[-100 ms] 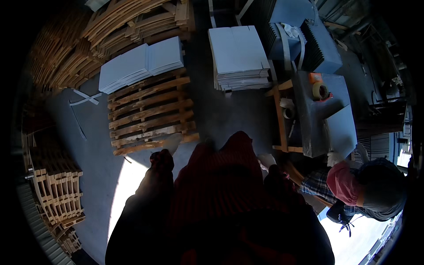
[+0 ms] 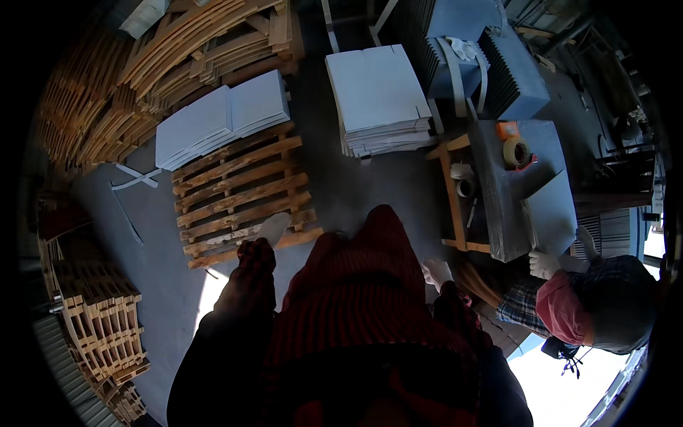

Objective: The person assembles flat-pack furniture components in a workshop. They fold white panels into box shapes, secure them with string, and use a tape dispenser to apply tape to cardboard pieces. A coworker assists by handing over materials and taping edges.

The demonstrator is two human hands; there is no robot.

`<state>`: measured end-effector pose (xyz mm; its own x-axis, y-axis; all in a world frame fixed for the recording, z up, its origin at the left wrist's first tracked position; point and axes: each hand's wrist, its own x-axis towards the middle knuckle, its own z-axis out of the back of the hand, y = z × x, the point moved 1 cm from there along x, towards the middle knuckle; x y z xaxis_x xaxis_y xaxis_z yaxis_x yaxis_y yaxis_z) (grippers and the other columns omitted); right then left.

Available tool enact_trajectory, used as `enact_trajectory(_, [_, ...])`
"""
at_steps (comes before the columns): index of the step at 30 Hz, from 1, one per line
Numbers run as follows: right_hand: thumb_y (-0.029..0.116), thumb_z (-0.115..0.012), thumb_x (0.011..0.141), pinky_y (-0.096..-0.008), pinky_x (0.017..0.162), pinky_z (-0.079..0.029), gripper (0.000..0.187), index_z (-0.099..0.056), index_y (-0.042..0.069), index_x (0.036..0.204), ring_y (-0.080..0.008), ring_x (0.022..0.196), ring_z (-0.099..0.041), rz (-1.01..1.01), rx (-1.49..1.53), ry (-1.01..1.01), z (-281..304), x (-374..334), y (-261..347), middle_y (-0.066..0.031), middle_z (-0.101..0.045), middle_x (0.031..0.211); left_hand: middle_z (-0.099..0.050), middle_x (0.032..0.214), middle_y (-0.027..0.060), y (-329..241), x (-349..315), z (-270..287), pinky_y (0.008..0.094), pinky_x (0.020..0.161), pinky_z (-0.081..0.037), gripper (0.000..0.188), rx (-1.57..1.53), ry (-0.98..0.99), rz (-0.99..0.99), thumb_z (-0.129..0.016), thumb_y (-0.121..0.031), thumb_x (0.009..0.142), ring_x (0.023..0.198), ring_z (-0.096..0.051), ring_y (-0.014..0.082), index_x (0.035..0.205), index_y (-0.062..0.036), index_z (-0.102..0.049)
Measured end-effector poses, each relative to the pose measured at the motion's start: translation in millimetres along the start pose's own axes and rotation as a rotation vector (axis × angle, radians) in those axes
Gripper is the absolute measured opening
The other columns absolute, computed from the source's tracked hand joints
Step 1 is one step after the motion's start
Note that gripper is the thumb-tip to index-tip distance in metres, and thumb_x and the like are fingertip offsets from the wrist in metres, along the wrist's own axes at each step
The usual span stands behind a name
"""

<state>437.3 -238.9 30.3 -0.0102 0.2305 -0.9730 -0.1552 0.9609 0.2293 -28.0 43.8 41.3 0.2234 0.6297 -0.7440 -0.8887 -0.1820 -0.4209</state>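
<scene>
My left hand (image 2: 274,228), in a pale glove, hangs over the near right part of a wooden pallet (image 2: 245,183). It is smeared, so its fingers cannot be told apart. White flat cardboard sheets (image 2: 196,127) lie in overlapping stacks at the pallet's far end. At my right side hangs my right hand (image 2: 437,273) in a white glove, fingers loosely apart and nothing in them. Nearest to it is the wooden-legged table (image 2: 501,213) on the right. A taller stack of white cardboard sheets (image 2: 377,89) stands ahead of me.
A co-worker (image 2: 569,306) at the right has a gloved hand (image 2: 544,265) at cardboard sheets (image 2: 551,213) on the table. Tape rolls (image 2: 516,151) and an orange box (image 2: 508,130) lie there too. Pallets (image 2: 99,320) are piled left; white strips (image 2: 139,176) lie on the floor.
My view has shifted slightly, so the pallet and the cardboard stacks sit a little lower and further left. My right hand shows more fully. The co-worker's near hand shows more clearly at the sheets.
</scene>
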Motion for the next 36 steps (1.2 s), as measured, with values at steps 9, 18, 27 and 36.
enact_trajectory(9, [0.017, -0.056, 0.097, -0.0380, 0.073, -0.051, 0.013, -0.064, 0.007, 0.092, -0.0219, 0.080, -0.063, 0.394, -0.885, -0.137, 114.6, 145.0, 25.0, -0.0050, -0.065, 0.087, -0.054, 0.145, 0.0123, -217.5, 159.0, 34.8, 0.0358, 0.108, -0.041, 0.048, -0.261, 0.130, 0.051, -0.054, -0.032, 0.097, 0.130, -0.052, 0.0282, 0.136, -0.0040, -0.058])
enact_trajectory(18, [0.028, -0.064, 0.088, -0.0350, 0.077, -0.053, 0.031, -0.070, 0.005, 0.108, -0.0264, 0.089, -0.068, 0.445, 0.202, -0.380, 311.7, 244.5, 297.4, -0.0128, -0.072, 0.093, -0.061, 0.116, 0.0081, -308.7, 316.2, 55.2, 0.0291, 0.090, -0.048, 0.044, -0.421, 0.095, 0.100, -0.054, -0.031, 0.098, 0.103, -0.058, 0.0150, 0.132, -0.0040, -0.058])
enact_trajectory(27, [0.043, -0.064, 0.092, -0.0373, 0.102, -0.046, 0.060, -0.059, 0.000, 0.134, -0.0309, 0.119, -0.063, 0.444, 0.136, -0.615, 387.2, 285.0, 504.6, -0.0206, -0.066, 0.127, -0.025, 0.160, 0.0176, -313.8, 496.6, 100.0, 0.0502, 0.117, -0.024, 0.099, -0.973, 0.004, 0.389, -0.049, -0.072, 0.091, 0.146, -0.029, 0.0333, 0.158, -0.0078, -0.016])
enact_trajectory(36, [0.058, -0.055, 0.097, -0.0307, 0.102, -0.044, 0.071, -0.055, 0.003, 0.141, -0.0155, 0.117, -0.057, 0.276, 0.548, -0.544, 415.7, 403.1, 572.7, -0.0074, -0.063, 0.130, -0.050, 0.142, 0.0189, -334.4, 644.5, 103.8, 0.0407, 0.103, -0.044, 0.093, -1.248, -0.067, 0.443, -0.045, -0.074, 0.091, 0.126, -0.052, 0.0276, 0.148, -0.0002, -0.040])
